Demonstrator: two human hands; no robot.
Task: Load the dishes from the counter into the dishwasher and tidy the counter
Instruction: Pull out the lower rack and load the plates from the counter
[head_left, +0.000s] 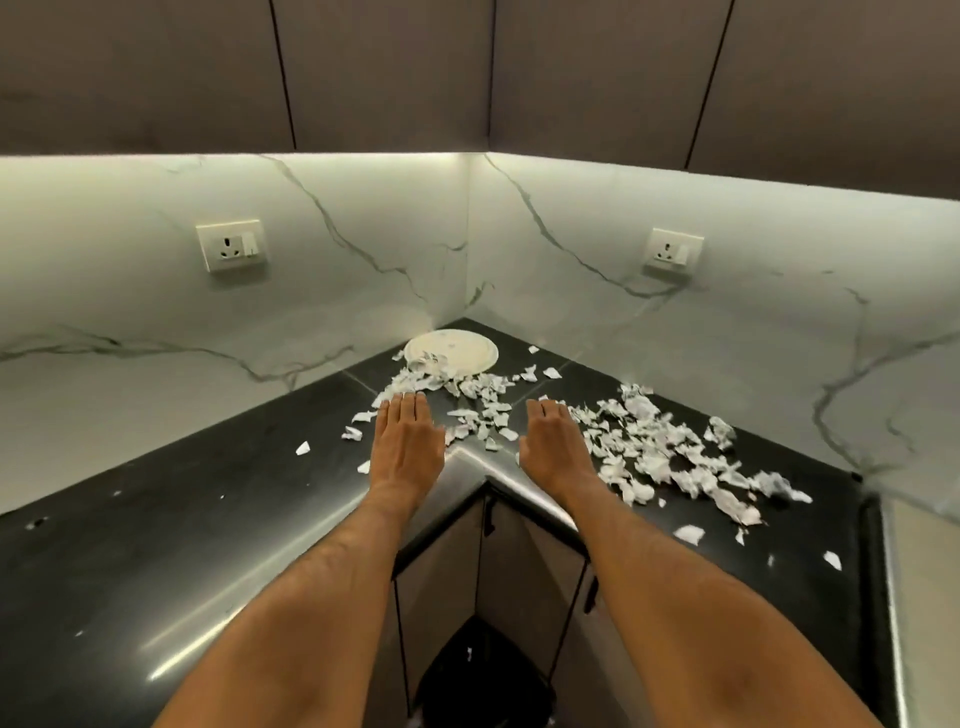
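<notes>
A white round plate (460, 351) lies flat in the far corner of the black counter (182, 519), with a few torn paper scraps on its near rim. Many white paper scraps (660, 452) are strewn from the plate across the counter's right wing. My left hand (408, 441) lies flat, fingers straight and together, its tips at the scraps just in front of the plate. My right hand (550, 441) rests palm down beside the scrap heap, fingers extended. Neither hand holds anything.
Marble backsplash walls meet at the corner, each with a white socket (231, 247) (672, 254). Dark upper cabinets hang above. Below the counter's inner corner stand cabinet doors (519, 561) and a dark bin (483, 680) on the floor. A few stray scraps lie on the left wing.
</notes>
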